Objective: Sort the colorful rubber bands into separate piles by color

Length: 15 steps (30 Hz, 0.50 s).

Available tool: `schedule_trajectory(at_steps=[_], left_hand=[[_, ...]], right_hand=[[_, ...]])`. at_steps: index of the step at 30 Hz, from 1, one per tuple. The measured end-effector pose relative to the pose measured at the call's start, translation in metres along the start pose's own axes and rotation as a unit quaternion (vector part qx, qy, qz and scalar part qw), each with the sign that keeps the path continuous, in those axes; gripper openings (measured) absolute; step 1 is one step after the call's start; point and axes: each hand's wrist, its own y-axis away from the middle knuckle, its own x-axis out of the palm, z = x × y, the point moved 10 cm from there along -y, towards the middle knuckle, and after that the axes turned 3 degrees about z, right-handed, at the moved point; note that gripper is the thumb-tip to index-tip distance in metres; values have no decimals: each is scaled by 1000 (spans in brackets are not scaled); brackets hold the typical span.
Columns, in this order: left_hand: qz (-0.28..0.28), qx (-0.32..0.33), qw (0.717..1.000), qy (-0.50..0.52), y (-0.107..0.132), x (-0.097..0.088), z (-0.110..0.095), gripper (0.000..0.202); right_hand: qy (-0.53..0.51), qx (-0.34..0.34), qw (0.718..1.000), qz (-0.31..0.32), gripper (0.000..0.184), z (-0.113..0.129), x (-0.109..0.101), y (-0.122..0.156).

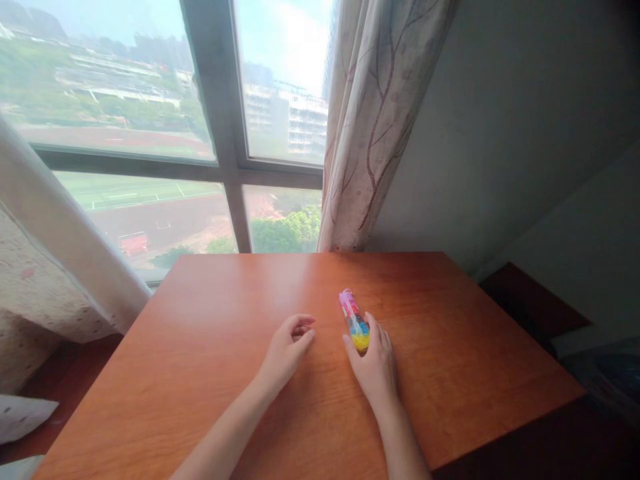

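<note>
A clear tube filled with layers of coloured beads [353, 316] lies on the orange-brown wooden table [210, 347], its pink-capped end pointing away from me. My right hand [376, 367] rests on the table with thumb and fingers closed round the tube's near, yellow end. My left hand [289, 350] lies on the table a little to the left of the tube, fingers loosely curled, holding nothing and not touching the tube.
The table stands against a large window [220, 133] with a grey frame. Patterned curtains hang at the right [375, 120] and left [45, 267]. A grey wall [525, 133] runs along the right, with a dark lower surface [535, 300] beyond the table's right edge.
</note>
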Motion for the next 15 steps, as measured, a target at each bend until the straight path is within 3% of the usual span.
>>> schedule_trajectory(at_steps=[15], left_hand=[[11, 15, 1000, -20, 0, 2, 1, 28]], right_hand=[[-8, 8, 999, -33, 58, -6, -7, 1]])
